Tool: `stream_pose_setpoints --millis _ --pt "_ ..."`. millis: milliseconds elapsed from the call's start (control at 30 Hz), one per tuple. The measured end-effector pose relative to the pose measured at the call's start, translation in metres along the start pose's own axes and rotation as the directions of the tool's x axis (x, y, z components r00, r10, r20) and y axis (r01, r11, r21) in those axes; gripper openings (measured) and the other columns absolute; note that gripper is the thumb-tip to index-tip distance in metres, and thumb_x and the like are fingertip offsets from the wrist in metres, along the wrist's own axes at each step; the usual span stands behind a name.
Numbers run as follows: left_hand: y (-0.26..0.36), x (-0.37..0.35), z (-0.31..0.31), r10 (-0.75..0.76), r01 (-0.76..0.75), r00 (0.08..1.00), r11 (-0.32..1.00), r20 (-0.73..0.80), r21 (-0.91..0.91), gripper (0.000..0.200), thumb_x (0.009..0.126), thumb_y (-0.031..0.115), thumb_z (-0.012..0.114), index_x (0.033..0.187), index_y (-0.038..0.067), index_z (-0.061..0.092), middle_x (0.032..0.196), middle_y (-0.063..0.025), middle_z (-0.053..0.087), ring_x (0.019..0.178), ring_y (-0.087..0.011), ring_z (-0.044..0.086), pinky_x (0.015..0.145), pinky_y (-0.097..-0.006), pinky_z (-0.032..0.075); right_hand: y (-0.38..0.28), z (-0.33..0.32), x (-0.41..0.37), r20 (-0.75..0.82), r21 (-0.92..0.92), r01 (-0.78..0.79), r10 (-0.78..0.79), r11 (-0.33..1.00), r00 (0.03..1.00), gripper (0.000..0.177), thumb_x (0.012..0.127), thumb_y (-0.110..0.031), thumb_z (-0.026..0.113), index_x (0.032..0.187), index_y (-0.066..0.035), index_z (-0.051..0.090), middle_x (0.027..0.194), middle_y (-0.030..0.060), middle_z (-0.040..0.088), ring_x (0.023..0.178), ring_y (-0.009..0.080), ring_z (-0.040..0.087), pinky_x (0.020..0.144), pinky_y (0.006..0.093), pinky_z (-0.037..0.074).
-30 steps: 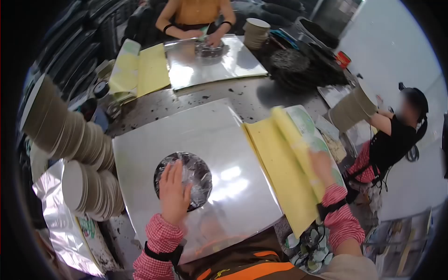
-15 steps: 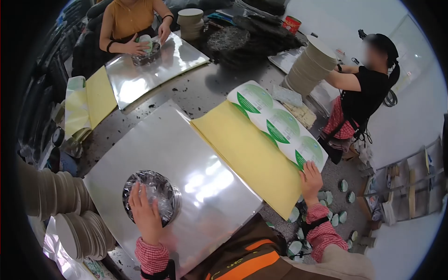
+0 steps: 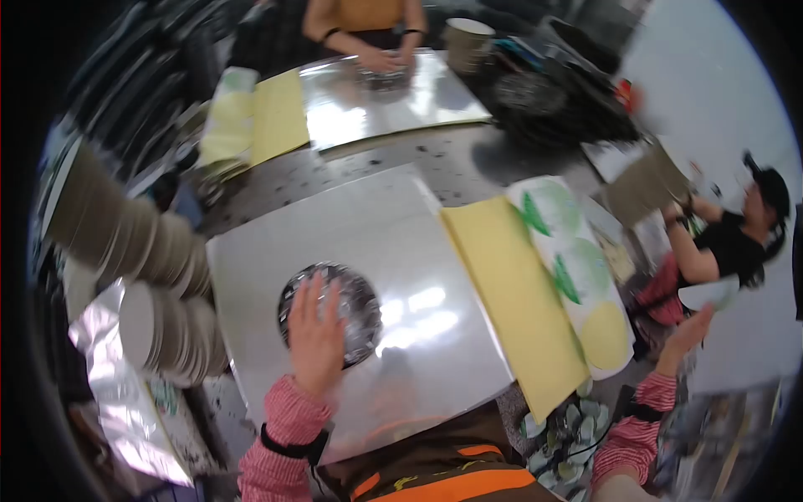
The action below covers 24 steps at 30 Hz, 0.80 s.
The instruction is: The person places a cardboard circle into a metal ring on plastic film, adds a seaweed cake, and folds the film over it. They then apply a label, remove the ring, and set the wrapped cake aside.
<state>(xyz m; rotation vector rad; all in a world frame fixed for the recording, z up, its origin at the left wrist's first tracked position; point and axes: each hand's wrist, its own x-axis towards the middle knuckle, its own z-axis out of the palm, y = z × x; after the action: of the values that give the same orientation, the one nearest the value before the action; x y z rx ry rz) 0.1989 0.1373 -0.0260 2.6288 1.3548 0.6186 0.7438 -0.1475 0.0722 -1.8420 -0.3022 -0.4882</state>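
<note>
A round, dark bundle in clear plastic film lies on the shiny metal sheet. My left hand rests flat on top of it, fingers stretched out. Off to the right, my right hand pinches a round label by its edge; the label looks pale and is seen at a slant, blurred. Below and left of that hand is the label sheet, with green-and-white round labels and one bare yellow circle at its near end. A yellow paper sheet lies between it and the metal sheet.
Stacks of grey-beige discs stand at the left beside crumpled silver film. Across the table a person in a mustard top handles an item on another metal sheet. At right another person in black works near a disc stack.
My right hand has lifted up and away to the right, peeling the nearest label off its sheet. My left hand stays on the wrapped bundle. The whole view has shifted.
</note>
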Motion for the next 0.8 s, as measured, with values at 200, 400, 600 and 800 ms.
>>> stream_pose_setpoints --millis 200,400,600,800 --pt "-0.011 -0.001 0.007 0.021 -0.023 0.988 1.0 0.154 0.012 0.064 0.09 0.033 0.064 0.145 0.006 0.045 0.159 -0.0178 0.03 0.148 -0.0406 0.023 0.119 -0.0509 0.022 -0.102 0.182 -0.327 0.815 0.495 0.563 -0.579 0.662 -0.036 0.096 0.073 -0.038 0.081 0.147 0.005 0.036 0.151 0.0267 0.039 0.142 0.0391 0.036 0.115 0.0447 0.034" --pt "-0.016 -0.008 0.011 0.076 -0.067 0.997 0.928 0.011 -0.366 0.051 0.089 0.03 0.065 0.136 0.011 0.057 0.138 -0.0084 0.059 0.128 -0.0288 0.054 0.111 -0.0444 0.037 -0.16 0.206 -0.375 0.574 0.795 0.492 -0.699 0.354 -0.426 0.101 0.079 -0.059 0.067 0.147 0.008 0.034 0.153 0.0289 0.034 0.144 0.0399 0.033 0.117 0.0495 0.029" --pt "-0.023 -0.017 0.018 0.087 -0.065 0.995 0.915 0.038 -0.398 0.053 0.09 0.032 0.065 0.138 0.013 0.053 0.137 -0.0075 0.057 0.128 -0.0275 0.053 0.108 -0.0417 0.041 -0.184 0.22 -0.388 0.654 0.754 0.356 -0.681 0.552 -0.328 0.092 0.088 -0.054 0.061 0.148 0.008 0.03 0.153 0.027 0.036 0.145 0.0415 0.031 0.12 0.0534 0.018" --pt "-0.05 -0.032 -0.029 -0.378 0.024 0.922 -0.163 0.085 -0.986 0.052 0.092 0.023 0.066 0.137 0.003 0.05 0.128 -0.016 0.059 0.118 -0.0217 0.058 0.097 -0.0374 0.048 -0.183 0.236 -0.415 0.559 0.817 0.418 -0.723 0.397 -0.406 0.074 0.093 -0.05 0.056 0.154 -0.015 0.034 0.158 0.024 0.027 0.149 0.0426 0.021 0.118 0.0629 0.012"
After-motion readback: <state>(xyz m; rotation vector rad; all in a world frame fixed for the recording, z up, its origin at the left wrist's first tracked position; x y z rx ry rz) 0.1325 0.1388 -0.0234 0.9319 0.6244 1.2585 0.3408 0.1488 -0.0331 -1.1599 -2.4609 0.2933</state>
